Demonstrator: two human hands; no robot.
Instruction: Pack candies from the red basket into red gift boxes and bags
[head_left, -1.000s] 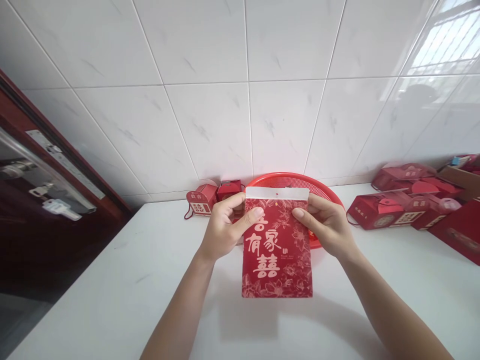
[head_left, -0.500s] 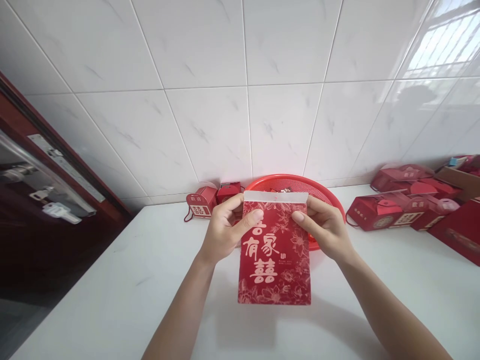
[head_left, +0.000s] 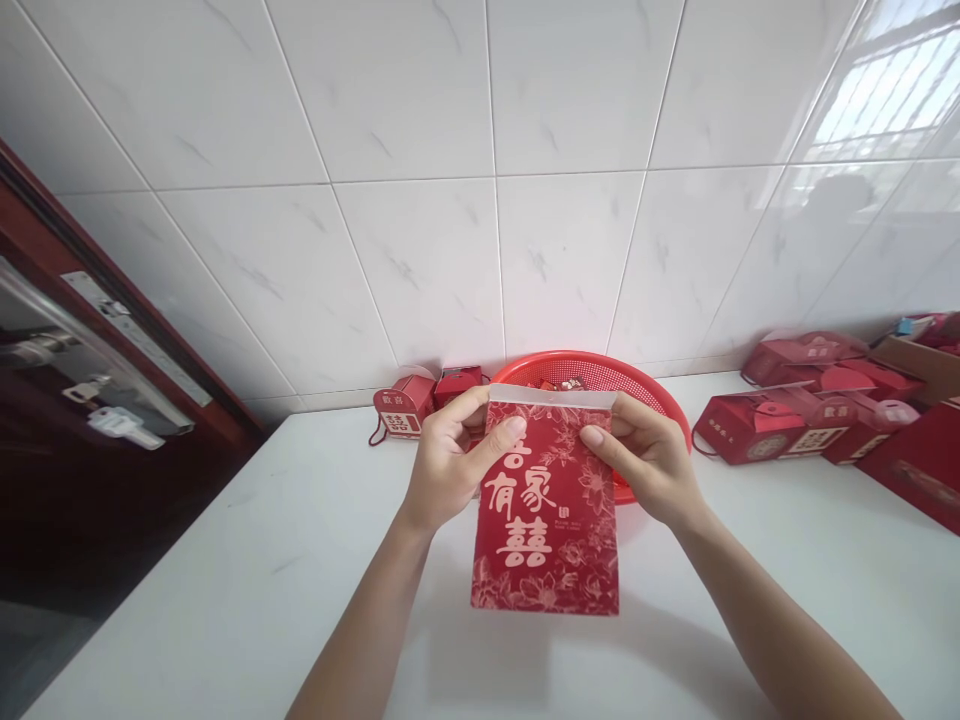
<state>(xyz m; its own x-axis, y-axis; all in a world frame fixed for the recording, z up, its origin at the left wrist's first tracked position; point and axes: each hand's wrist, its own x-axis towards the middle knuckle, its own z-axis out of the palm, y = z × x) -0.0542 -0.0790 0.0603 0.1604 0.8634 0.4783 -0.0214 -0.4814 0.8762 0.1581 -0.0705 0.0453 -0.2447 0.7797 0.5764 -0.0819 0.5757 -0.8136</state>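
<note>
- Two hands are at work: my left hand is pinching the red packet by its upper left, and my right hand is pinching it by its upper right.
- Both thumbs are pressing on the printed front; the other fingers are curling behind, and I cannot tell how their tips are lying there.
- For a good hold, I am judging that both pinches want light, equal pressure at one height, so the face lies flat and the corners escape creasing.
- The white strip is running between the fingers along the top; I am favouring thumbs placed below it.
- The packet is hanging between and below the fingers, seemingly clear of the white table.
- A red basket is standing beyond the fingers, half hidden by the packet; small red boxes are sitting beyond the left fingers, and more boxes to the right of the right ones.
</note>
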